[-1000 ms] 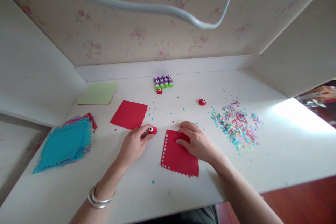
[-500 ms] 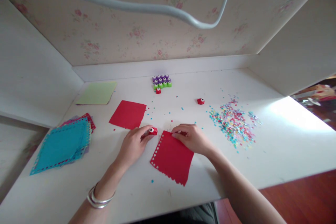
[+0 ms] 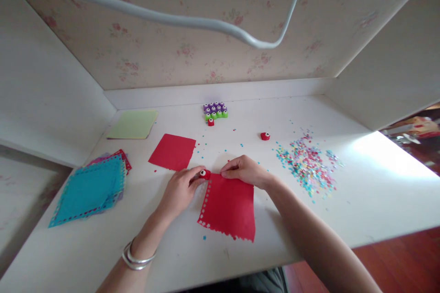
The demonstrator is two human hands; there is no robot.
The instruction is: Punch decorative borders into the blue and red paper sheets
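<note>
My left hand [image 3: 180, 190] grips a small red paper punch [image 3: 204, 174] between thumb and fingers, right at the top left corner of a red paper square [image 3: 228, 206]. This sheet has small holes punched along its left and lower edges. My right hand [image 3: 244, 170] pinches the sheet's top edge just right of the punch. A bracelet circles my left wrist.
A plain red sheet [image 3: 172, 151], a pale green sheet [image 3: 132, 124] and a stack of punched blue and pink sheets [image 3: 90, 187] lie to the left. A cluster of purple and green punches [image 3: 215, 111], another red punch [image 3: 264, 136] and a confetti pile [image 3: 305, 160] sit farther back and right.
My right hand lifted off the sheet's face, turned the sheet and now pinches its top edge. The sheet's corner has come up against the punch in my left hand.
</note>
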